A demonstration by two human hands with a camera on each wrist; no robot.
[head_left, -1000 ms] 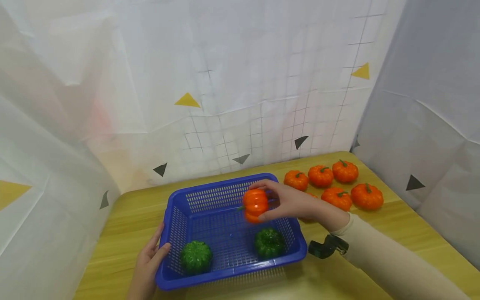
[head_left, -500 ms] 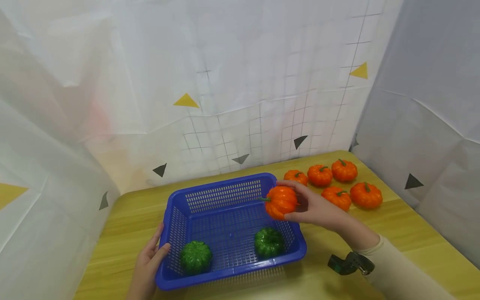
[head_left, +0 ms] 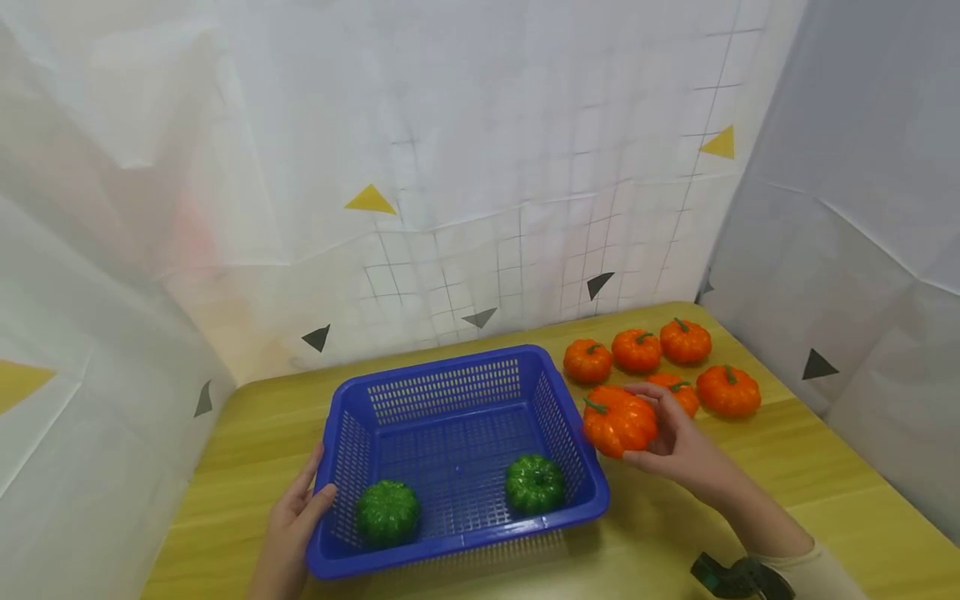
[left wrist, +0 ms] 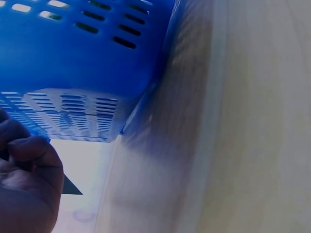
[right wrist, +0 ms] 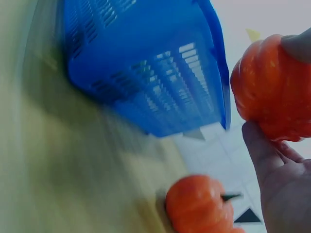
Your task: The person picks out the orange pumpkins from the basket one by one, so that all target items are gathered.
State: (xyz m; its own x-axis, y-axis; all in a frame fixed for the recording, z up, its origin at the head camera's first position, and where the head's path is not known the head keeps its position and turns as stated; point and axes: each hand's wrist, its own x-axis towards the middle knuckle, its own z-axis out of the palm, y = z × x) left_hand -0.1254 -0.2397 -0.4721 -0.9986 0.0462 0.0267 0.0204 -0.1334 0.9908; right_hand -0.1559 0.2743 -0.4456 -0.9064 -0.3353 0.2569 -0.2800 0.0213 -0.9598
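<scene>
My right hand (head_left: 690,454) grips a small orange pumpkin (head_left: 618,423) with a green stem, thumb and fingers around its side. In the head view it hangs just past the right rim of a blue plastic basket (head_left: 457,542). The right wrist view shows the same orange pumpkin (right wrist: 272,90) beside the basket's perforated outer wall (right wrist: 160,82). My left hand (head_left: 291,525) holds the basket's left rim, its thumb at the top edge. Inside the basket, one green pumpkin (head_left: 387,512) sits at front left and another green pumpkin (head_left: 535,483) at front right.
Several orange pumpkins (head_left: 636,350) stand in rows on the wooden table (head_left: 255,433) behind and right of the basket; one is partly hidden by my right hand. White sheeting (head_left: 480,125) walls in the back and sides.
My right hand has carried the orange pumpkin rightward from above the basket to outside its right rim, the stem turning upward. The left hand and the basket have stayed almost in place.
</scene>
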